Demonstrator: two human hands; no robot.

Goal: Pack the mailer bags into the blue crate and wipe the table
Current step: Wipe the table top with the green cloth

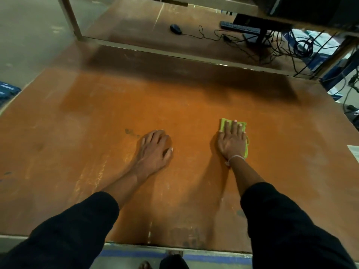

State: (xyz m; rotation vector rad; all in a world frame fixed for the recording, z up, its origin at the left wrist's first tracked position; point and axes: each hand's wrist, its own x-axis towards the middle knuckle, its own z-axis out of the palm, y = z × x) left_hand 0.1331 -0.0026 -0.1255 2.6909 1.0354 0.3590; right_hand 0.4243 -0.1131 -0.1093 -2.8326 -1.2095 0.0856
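Broad orange-brown table [116, 105] spreading out under and all around both hands. Blue crate [7, 92] at the far left edge, well apart from the left hand, contents not visible. Black keyboard [240, 28] and mouse [175, 29] on the lower shelf, far beyond the fingertips. Left hand [155, 148] resting on bare wood, fingers loosely spread, holding nothing. Right hand [232, 141] flat, fingers straight and slightly apart, pressing down on the green cloth [223, 123] directly beneath the palm.

Table [174, 105] worn, scuffed brown board, maybe wood, faint sheen; cloth [225, 123] soft green fabric, matt
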